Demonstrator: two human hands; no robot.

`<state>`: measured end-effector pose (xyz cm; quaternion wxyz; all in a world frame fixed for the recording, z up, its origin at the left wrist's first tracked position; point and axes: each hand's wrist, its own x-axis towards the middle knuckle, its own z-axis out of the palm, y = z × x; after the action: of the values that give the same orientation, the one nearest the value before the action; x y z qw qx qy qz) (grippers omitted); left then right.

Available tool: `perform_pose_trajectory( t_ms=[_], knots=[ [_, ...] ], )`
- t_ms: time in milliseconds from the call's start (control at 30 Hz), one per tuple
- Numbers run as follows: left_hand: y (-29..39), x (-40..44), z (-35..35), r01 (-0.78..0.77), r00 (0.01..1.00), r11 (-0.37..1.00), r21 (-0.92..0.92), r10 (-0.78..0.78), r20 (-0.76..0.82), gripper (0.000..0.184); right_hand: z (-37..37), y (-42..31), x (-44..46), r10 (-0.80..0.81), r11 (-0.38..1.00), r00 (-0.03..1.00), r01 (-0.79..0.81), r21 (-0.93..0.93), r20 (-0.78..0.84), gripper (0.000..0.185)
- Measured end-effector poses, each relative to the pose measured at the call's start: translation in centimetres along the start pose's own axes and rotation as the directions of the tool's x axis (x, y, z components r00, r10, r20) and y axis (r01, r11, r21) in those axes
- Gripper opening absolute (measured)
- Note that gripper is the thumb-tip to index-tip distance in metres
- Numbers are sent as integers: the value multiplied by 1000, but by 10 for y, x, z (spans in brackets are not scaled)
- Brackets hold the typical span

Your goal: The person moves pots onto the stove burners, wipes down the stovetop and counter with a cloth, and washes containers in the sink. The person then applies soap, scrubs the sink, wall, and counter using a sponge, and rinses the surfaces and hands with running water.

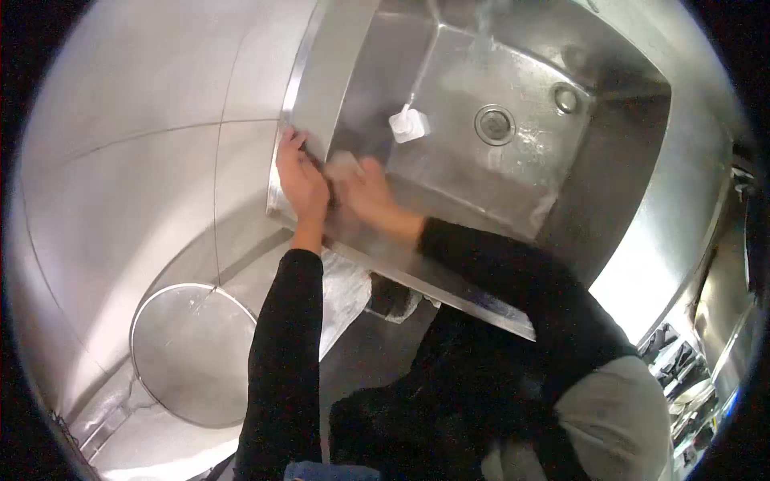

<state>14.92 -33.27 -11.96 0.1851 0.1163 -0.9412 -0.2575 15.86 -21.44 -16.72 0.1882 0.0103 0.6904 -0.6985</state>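
At the left wall of the steel sink (pixel 609 152), my two hands are close together. My left hand (pixel 303 183) is curled over the sink's left ledge, along a thin dark thing (pixel 325 172) whose kind I cannot make out. My right hand (pixel 370 196), smeared by motion, presses a pale sponge-like pad (pixel 343 165) against or close beside that dark thing. Inside the sink, a small white plastic piece with a narrow nozzle (pixel 410 124) lies to the right of my hands.
The sink floor has a round drain (pixel 494 124) and a round metal piece (pixel 565 99) in its corner. A round, wire-rimmed sieve (pixel 192 353) stands at lower left. White crumpled plastic (pixel 345 293) hangs below the sink's front edge. Several utensils (pixel 682 365) are at far right.
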Motion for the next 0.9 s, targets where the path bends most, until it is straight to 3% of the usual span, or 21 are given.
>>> perform_pose_trajectory(
  t_ms=[33,100,133,167,200,267,300,367,400,500,567,633,667,700,767,800,867,900],
  knots=[
    [-2,-3,-1,-8,1000,1000,-8,8,6,33,31,1,21,41,998,966,-28,54,-256,31],
    [-14,1,3,-133,990,985,113,136,-24,33,44,20,60,-74,987,801,144,71,-594,42],
    [-11,1,5,-146,988,984,103,150,-30,31,44,43,69,-97,990,760,142,18,-642,40],
    [-10,1,5,-149,988,984,94,152,-32,31,43,76,75,-111,993,781,115,-33,-614,38],
    [-10,0,3,-143,989,982,126,146,-13,30,40,116,78,-101,993,866,55,-107,-490,36],
    [-7,3,4,-116,993,982,148,116,6,29,26,206,79,-78,957,991,45,-288,-107,32],
    [-9,4,4,-113,994,984,136,113,9,29,8,234,72,-91,934,995,103,-341,51,30],
    [-14,2,4,-174,984,963,205,176,8,29,-62,206,37,-136,875,968,217,-433,210,37],
    [-10,2,4,-173,984,965,198,176,4,29,-104,195,17,-165,803,912,345,-486,375,45],
    [-6,3,5,-158,987,970,187,161,1,29,-206,296,17,-65,490,891,420,-764,448,53],
    [-5,0,3,-169,985,967,191,170,14,29,-272,281,36,172,558,958,96,-824,228,37],
    [-6,3,5,-245,968,949,200,249,5,29,-311,242,66,-112,276,994,49,-960,18,19],
    [-7,7,5,-242,970,950,195,245,12,29,-324,223,84,19,326,991,-131,-936,-132,19],
    [-8,6,5,-228,973,951,211,229,17,29,-347,256,103,-23,186,986,165,-969,164,27],
    [-9,-2,3,-201,979,954,223,202,20,28,-299,179,76,157,479,922,242,-844,354,33],
    [-8,-2,2,-213,977,947,242,213,23,28,-274,233,54,2,556,914,335,-760,405,36],
    [-7,1,5,-223,974,942,251,227,11,28,-239,243,-4,162,346,841,442,-827,517,37],
    [-8,2,6,-206,977,950,234,213,-2,27,-240,252,-27,353,273,833,344,-898,426,35]
  ],
)
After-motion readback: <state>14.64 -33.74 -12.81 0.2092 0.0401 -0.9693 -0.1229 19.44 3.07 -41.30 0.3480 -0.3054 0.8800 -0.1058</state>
